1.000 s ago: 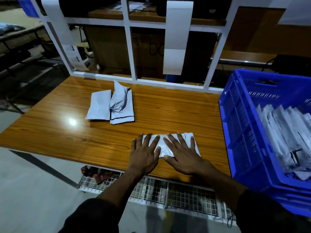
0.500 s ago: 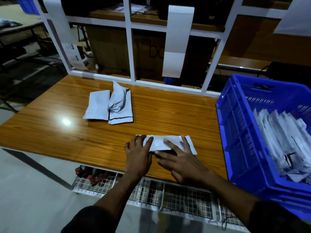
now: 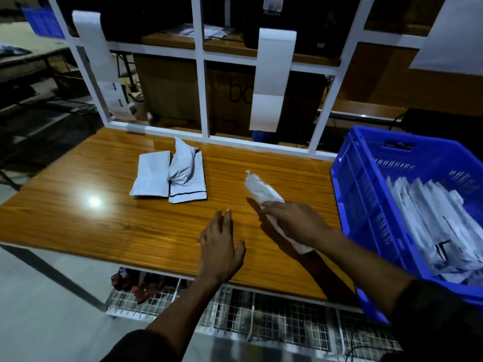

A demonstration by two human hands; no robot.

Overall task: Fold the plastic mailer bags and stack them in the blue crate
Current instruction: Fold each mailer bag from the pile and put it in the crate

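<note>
Head view. My right hand [image 3: 295, 222] gripped the folded mailer bag [image 3: 262, 190], fingers curled over its near half; that half and the underside of the bag were hidden beneath my hand, and only the far end stuck out, blurred, pointing far-left. The bag was held over the wooden table [image 3: 109, 226], right of centre and just left of the blue crate [image 3: 363, 205]. Whether its near tip touched the tabletop could not be determined. My left hand [image 3: 222, 246] was spread flat with straight fingers over the near table edge, holding nothing; contact with the surface could not be confirmed.

The blue crate sat at the right end of the table, cut off by the right frame edge. It contained a row of folded white mailer bags [image 3: 439, 226] leaning side by side; dark print on one near bag was too small to read. My right sleeve [image 3: 439, 320] covered the crate's near corner.

On the far-left part of the table lay a pile of unfolded mailers [image 3: 170, 176]: one flat on the left, one with a black stripe on the right, and a crumpled one on top.

Beyond the white frame [image 3: 202, 100], a cardboard box [image 3: 235, 95] showed the letters "bo", the rest hidden behind a hanging white sheet [image 3: 271, 79]. Small labels [image 3: 115, 100] on the left post were illegible. A wire shelf [image 3: 261, 314] below the table held dark, indistinct items.
</note>
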